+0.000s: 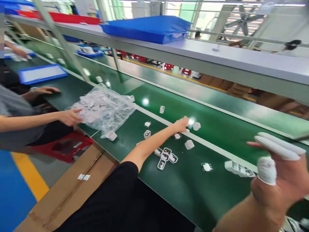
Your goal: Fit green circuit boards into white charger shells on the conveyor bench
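Observation:
My left hand [181, 125] reaches over the white strip beside the green belt. Its fingers are curled together at a small pale piece, which I cannot make out. A white plastic case [196, 126] lies just beyond those fingertips, and another case [189, 144] sits nearer me. Close to the camera at the right, my right hand [281, 170] is raised with white finger covers on, thumb and fingers apart, holding nothing. Left of it stands a row of white cases [238, 169]. Several open cases with dark inserts [165, 156] are grouped below my left forearm.
A clear plastic bag of white parts [103, 108] lies on the table at left, touched by a co-worker's hand [71, 117]. A blue tray [149, 28] rests on the overhead shelf [217, 53]. Cardboard boxes [70, 187] stand below the table edge.

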Available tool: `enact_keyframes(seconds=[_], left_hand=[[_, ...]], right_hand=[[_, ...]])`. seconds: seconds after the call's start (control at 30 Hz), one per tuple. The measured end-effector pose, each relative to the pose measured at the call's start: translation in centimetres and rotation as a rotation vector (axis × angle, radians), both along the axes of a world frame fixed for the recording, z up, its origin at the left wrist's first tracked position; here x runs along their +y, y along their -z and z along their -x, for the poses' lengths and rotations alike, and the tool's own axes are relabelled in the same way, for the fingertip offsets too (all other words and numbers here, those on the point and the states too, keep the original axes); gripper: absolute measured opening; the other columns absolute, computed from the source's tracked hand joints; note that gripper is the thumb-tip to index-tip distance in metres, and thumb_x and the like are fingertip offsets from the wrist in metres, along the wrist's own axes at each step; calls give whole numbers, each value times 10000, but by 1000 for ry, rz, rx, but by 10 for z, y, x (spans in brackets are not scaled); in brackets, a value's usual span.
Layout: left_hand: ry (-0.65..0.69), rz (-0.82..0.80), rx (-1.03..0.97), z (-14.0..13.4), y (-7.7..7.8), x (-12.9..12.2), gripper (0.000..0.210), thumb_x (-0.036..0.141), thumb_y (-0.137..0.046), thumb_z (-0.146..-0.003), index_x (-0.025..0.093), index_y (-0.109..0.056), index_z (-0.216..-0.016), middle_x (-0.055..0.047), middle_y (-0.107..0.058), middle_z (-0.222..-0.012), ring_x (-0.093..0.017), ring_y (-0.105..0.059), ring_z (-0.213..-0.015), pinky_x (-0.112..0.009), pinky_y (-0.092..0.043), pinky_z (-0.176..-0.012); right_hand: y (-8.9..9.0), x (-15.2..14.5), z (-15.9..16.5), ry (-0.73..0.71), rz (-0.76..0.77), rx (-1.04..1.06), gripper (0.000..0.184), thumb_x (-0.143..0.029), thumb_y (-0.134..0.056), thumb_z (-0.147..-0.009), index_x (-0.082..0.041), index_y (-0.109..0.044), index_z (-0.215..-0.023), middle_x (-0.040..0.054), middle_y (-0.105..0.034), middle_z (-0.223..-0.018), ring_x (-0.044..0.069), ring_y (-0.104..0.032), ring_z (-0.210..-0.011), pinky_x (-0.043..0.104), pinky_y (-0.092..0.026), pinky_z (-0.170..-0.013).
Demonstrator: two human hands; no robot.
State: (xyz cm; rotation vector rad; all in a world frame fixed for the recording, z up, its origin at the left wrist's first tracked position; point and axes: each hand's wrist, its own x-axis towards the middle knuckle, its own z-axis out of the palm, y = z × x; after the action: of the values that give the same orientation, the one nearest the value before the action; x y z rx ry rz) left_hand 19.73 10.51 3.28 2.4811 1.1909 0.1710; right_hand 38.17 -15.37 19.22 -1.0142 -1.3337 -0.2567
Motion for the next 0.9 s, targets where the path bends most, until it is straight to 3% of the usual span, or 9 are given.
enact_keyframes(seconds=[0.17, 0.33, 0.47, 0.57, 0.63, 0.8, 0.9], left_hand=[[-157, -2, -36, -8, 9, 15, 508, 432, -786, -1085, 194, -663, -1517, -151, -651, -1586, -344, -674, -1411, -593, -619, -1178], [-245, 49, -63, -8, 10, 28, 458, 433, -794, -1087, 183, -702, -1459, -143, -699, -1517, -317, -723, -1334, -555, -664, -1119], [-289, 84, -140, -5, 2, 36, 395, 401, -738, -1110, 166, -690, -1424, -138, -729, -1401, -274, -734, -1211, -480, -657, -1058], [-259, 49, -234, -10, -7, 34, 364, 268, -587, -1138, 160, -630, -1483, -167, -682, -1439, -241, -692, -1204, -392, -599, -1076], [-193, 18, -276, -16, -10, 28, 374, 207, -601, -1096, 170, -638, -1466, -172, -639, -1486, -255, -648, -1285, -375, -552, -1133], [-62, 20, -283, -19, -8, 14, 281, 126, -702, -994, 175, -696, -1270, -196, -571, -1554, -351, -517, -1471, -468, -422, -1285], [-93, 70, -289, -8, -11, 12, 289, 138, -692, -1021, 184, -647, -1303, -207, -490, -1613, -324, -569, -1382, -469, -457, -1248]], right_hand=[[-2, 0, -5, -39, -49, -36, 394, -481, -850, -947, -311, -915, -1297, 145, -832, -1197, 397, -807, -1057, 614, -685, -746], [-6, -3, -7, -40, -96, -8, 391, -462, -873, -950, -261, -929, -1281, 171, -835, -1141, 410, -809, -1060, 578, -677, -702], [-6, -4, -12, -26, -109, -2, 387, -474, -875, -946, -268, -936, -1268, 166, -836, -1113, 416, -800, -1076, 581, -673, -691], [-7, -4, -13, -16, -103, -6, 390, -503, -870, -946, -283, -933, -1262, 153, -833, -1105, 412, -798, -1074, 583, -681, -683], [-8, -5, -13, -14, -92, 1, 406, -520, -865, -946, -277, -927, -1265, 148, -834, -1117, 413, -807, -1073, 591, -691, -695], [-11, -9, -8, -10, -76, -2, 404, -463, -860, -941, -262, -916, -1287, 135, -849, -1140, 384, -822, -1008, 594, -679, -736], [-11, -11, -5, -14, -64, -8, 410, -484, -853, -936, -265, -913, -1277, 137, -852, -1150, 386, -810, -1022, 607, -673, -743]])
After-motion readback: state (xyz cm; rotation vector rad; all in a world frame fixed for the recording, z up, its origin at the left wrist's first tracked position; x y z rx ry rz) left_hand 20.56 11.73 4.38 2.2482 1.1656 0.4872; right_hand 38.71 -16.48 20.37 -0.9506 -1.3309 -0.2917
